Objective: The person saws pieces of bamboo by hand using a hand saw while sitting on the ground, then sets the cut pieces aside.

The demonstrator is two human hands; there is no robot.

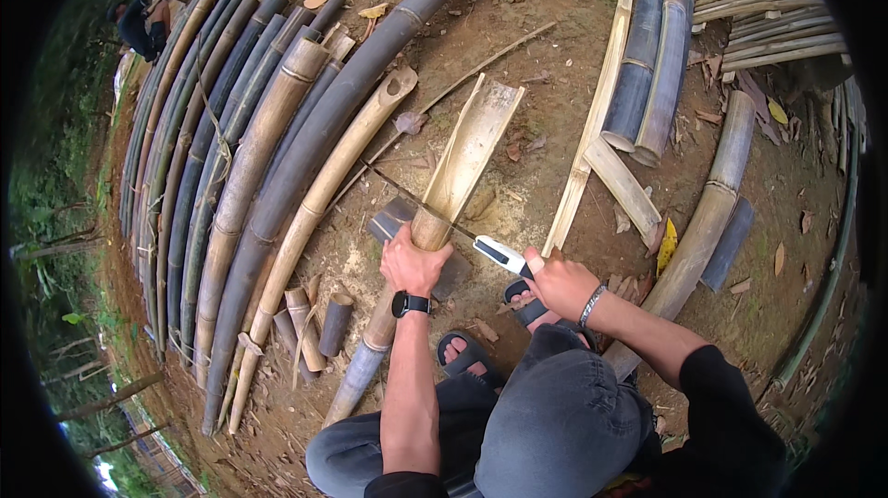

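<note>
My right hand [561, 287] is closed around the white and black handle of a handsaw [500, 254]. Its thin dark blade lies across a bamboo pole [431, 229], just beyond my left hand [414, 263]. That hand wraps over the pole and presses on it; a black watch sits on the wrist. Past the blade, the pole's far part is split open into a pale half-round trough [474, 142]. A short dark bamboo piece [392, 218] lies crosswise under the pole. Toward me, the pole runs down beside my left leg.
Long bamboo poles [242, 156] lie side by side at the left. Short offcuts [336, 324] rest near my left forearm. Split and whole bamboo [638, 63] lies at the right, with a thick curved pole [708, 216] by my right arm. Another person [143, 24] is far left.
</note>
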